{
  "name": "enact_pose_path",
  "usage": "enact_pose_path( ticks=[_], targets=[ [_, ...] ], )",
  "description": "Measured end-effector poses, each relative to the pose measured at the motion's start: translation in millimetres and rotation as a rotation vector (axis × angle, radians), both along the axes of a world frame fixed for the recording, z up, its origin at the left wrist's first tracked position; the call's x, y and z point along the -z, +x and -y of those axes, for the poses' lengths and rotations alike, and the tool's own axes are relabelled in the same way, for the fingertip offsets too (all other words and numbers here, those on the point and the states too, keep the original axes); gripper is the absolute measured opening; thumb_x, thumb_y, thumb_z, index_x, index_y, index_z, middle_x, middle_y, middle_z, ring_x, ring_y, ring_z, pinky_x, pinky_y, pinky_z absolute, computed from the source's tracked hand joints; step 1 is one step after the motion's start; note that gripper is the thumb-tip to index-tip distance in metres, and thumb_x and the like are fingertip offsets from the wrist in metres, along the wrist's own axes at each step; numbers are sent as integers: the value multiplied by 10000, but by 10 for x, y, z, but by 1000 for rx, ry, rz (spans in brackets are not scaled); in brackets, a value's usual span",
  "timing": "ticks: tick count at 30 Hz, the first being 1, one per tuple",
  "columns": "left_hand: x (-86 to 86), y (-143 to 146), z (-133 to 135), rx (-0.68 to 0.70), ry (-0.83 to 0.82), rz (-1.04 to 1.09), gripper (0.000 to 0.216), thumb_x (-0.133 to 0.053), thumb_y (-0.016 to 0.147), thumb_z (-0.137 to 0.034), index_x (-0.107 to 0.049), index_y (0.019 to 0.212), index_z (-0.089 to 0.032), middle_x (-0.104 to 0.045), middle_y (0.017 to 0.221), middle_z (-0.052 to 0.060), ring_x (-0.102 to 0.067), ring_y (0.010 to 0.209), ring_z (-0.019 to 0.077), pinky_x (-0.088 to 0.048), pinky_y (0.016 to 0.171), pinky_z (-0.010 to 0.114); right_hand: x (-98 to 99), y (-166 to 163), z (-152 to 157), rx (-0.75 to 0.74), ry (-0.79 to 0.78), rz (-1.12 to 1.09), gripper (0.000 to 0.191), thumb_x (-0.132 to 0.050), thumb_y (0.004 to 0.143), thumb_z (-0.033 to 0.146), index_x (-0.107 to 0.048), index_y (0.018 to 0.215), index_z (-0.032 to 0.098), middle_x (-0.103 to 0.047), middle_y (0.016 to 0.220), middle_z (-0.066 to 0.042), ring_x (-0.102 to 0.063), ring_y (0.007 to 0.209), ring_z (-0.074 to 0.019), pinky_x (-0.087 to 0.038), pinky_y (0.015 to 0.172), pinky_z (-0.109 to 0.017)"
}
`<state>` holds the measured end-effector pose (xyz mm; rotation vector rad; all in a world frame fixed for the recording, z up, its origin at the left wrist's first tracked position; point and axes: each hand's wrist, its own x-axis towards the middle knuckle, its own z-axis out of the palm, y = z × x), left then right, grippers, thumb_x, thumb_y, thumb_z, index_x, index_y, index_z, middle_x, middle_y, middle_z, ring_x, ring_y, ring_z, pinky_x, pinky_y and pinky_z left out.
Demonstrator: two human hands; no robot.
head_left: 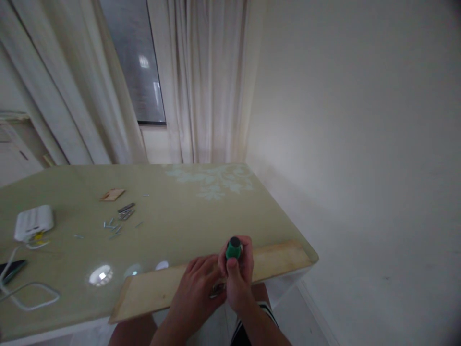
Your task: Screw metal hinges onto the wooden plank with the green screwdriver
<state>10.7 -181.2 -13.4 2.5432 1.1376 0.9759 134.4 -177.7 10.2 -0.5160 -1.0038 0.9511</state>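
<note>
At the near edge of the tabletop (pixel 173 211), toward 5 o'clock from its middle, both hands work close together over a long pale wooden board (pixel 277 257). Board lies along the near edge, running from 8 o'clock up to 2 o'clock, its right end close to the table's right corner. Right hand (pixel 237 278) is wrapped closed around a screwdriver (pixel 233 249), green handle with a dark cap, held upright with the cap toward the camera; the tip is hidden under the fingers. Left hand (pixel 196 288) rests flat on the board just beside the right, at its 9 o'clock, fingers loosely curled and pressing down; whether it pinches anything small I cannot tell. A small dark metal piece (pixel 217 289) shows between the two hands, on the board. Farther off, at 10 o'clock from the hands, a scatter of small screws (pixel 113 226) lies on the tabletop, with a few flat metal strips (pixel 126 210) just beyond and a thin brown wooden offcut (pixel 113 194) at 11 o'clock past those. Well apart at 9 o'clock, near the left edge, sits a white charger block (pixel 34 222) with a white cable (pixel 34 297) looping toward the near side, and a dark phone (pixel 12 270) just below it. Curtains (pixel 205 81) and a window (pixel 135 57) stand behind the table at 12 o'clock.
</note>
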Motion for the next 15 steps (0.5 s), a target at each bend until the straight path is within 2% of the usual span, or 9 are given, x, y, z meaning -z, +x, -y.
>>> enact_pose_path(
  ticks=[4, 6, 8, 10, 12, 15],
  targets=[
    [3, 0, -4, -8, -31, -10, 423, -794, 734, -74, -749, 1083, -308, -767, 1180, 29, -670, 1160, 296, -509, 1033, 480, -48, 7, -7, -45, -37, 74, 579, -467, 983, 762, -592, 875, 208, -492, 725, 11, -394, 596, -119, -361, 547, -260],
    [-1, 1, -3, -4, -39, -8, 414, -786, 744, -68, -750, 1074, -315, -763, 1202, 18, -661, 1176, 290, -501, 1038, 473, -33, 1, -6, -38, -47, 65, 594, -438, 995, 763, -620, 930, 201, -479, 710, 15, -398, 604, -121, -354, 554, -259],
    [-4, 4, 1, 1, -37, -1, 415, -780, 754, -65, -745, 1083, -316, -760, 1203, 16, -658, 1177, 286, -499, 1033, 464, 8, -7, 6, -52, -35, 20, 562, -520, 966, 758, -613, 1122, 226, -485, 714, 32, -393, 599, -119, -348, 549, -250],
    [-3, 6, 4, 8, -23, 2, 453, -781, 756, -68, -734, 1136, -311, -753, 1221, 29, -657, 1178, 287, -500, 1030, 462, 54, -11, 25, -60, -8, -15, 543, -682, 911, 694, -544, 1237, 283, -516, 749, 45, -415, 615, -117, -367, 563, -239],
    [3, 5, 4, 10, -15, -2, 487, -782, 755, -70, -723, 1178, -304, -746, 1249, 43, -658, 1175, 289, -501, 1028, 461, 85, -7, 39, -37, 4, -18, 493, -783, 888, 573, -520, 1214, 314, -551, 787, 48, -451, 645, -115, -396, 596, -234],
    [9, -3, -4, 6, -22, -7, 466, -787, 750, -74, -734, 1150, -307, -748, 1236, 42, -661, 1158, 288, -506, 1019, 458, 82, 2, 30, -6, 6, 0, 346, -683, 969, 569, -574, 1108, 272, -562, 776, 32, -451, 627, -109, -392, 582, -237]
  ],
)
